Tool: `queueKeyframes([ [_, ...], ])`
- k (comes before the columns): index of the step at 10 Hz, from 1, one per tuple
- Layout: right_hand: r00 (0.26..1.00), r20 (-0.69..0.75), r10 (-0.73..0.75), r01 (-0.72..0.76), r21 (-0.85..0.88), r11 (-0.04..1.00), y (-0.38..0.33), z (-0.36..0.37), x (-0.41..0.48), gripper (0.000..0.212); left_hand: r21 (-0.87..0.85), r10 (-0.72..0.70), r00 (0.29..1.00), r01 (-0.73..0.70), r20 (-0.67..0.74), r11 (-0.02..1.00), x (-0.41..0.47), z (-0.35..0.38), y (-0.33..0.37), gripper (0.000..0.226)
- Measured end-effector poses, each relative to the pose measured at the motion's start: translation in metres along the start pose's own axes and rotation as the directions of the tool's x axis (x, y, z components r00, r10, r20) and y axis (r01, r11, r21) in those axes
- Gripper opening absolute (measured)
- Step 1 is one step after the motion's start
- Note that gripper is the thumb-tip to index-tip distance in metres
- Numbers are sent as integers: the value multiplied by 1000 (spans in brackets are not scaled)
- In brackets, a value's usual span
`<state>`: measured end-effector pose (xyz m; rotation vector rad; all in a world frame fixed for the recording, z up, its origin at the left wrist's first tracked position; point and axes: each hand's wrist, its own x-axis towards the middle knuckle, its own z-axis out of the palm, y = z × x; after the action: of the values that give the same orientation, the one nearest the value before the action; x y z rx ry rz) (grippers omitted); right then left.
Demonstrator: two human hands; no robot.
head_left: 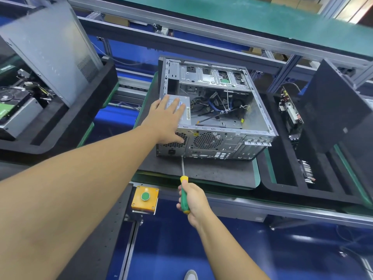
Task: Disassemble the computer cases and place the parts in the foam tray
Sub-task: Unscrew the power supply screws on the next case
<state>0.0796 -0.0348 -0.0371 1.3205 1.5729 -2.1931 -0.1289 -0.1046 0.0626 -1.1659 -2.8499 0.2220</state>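
We see the computer case [228, 146] lying on its side on the grey mat [212, 174], cover off, bare metal interior facing up: a drive cage along the far side, a tangle of blue and black cables in the middle, and the grey power supply [186, 113] in its near left corner. Its perforated rear panel, with fan grille and ports, faces the mat's near edge. Our left hand [167, 120] lies flat on the power supply, fingers straight and spread, thumb down over the rear grille, gripping nothing. Our right hand [194, 201] is wrapped round the green and yellow handle of the screwdriver [184, 197], whose shaft reaches the bottom of the rear panel. A bare strip of mat runs between the case and the near edge. The right foam tray [282, 178] sits just beside the mat's right edge, holding a circuit board [290, 112] and an upright black panel [333, 110]; the left foam tray [80, 122] stands off the left edge, a grey side panel [50, 47] leaning in it
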Motion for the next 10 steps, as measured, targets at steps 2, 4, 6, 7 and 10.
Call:
queueKeyframes([
  [2, 999, -15, 48, -49, -46, 998, 0, 4, -4, 28, -3, 4, 1000, -4, -5, 1000, 0, 1, 0, 117],
  [4, 916, 359, 179, -281, 256, 925, -9, -4, 2, 50, -10, 2, 1000, -3, -7, 1000, 1, 1, 0, 118],
  [6, 1000, 20, 1, -1, 10, 1000, 3, -3, 6, 20, -7, 2, 1000, -2, -11, 1000, 0, 2, 0, 118],
  [7, 996, -68, -64, 56, -106, 993, 6, 6, 5, 22, -8, 1, 1000, -2, -9, 1000, 1, 2, 0, 118],
  [10, 989, 86, 117, -122, 51, 991, -4, -1, 8, 40, 6, 1, 1000, -1, -21, 1000, 1, 3, 0, 118],
])
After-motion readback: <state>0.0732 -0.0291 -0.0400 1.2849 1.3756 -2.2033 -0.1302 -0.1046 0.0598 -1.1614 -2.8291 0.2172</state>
